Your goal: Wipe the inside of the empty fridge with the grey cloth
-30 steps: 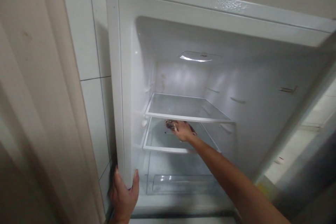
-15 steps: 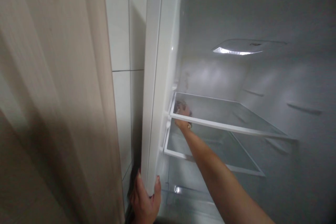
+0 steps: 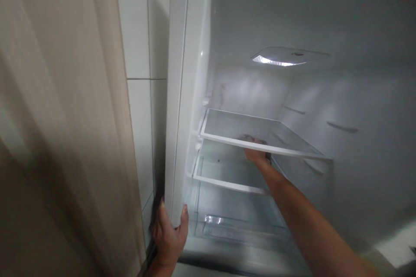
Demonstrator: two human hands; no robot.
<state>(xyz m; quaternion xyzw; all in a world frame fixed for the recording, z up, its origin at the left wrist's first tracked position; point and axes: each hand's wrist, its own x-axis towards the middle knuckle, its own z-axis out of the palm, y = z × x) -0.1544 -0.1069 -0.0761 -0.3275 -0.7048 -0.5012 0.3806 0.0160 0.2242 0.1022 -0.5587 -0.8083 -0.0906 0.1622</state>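
Observation:
My left hand (image 3: 169, 236) is closed round the left front edge of the open fridge (image 3: 177, 95), thumb inside, fingers on the outer side. My right hand (image 3: 256, 152) reaches in between the two glass shelves. It is pressed up against the underside of the upper shelf (image 3: 227, 138), and its fingers show blurred through the glass. They are closed on a small dark cloth (image 3: 267, 156), only a bit of which shows. The lower shelf (image 3: 227, 184) lies just below my forearm.
The fridge light (image 3: 279, 58) glows in the ceiling of the compartment. A clear drawer (image 3: 240, 225) sits at the bottom. A white tiled wall (image 3: 141, 52) and a beige wood-grain panel (image 3: 58, 117) stand close on the left.
My right hand has slid right along the underside of the upper shelf, from its left corner to near the middle. My left hand keeps its hold on the fridge edge.

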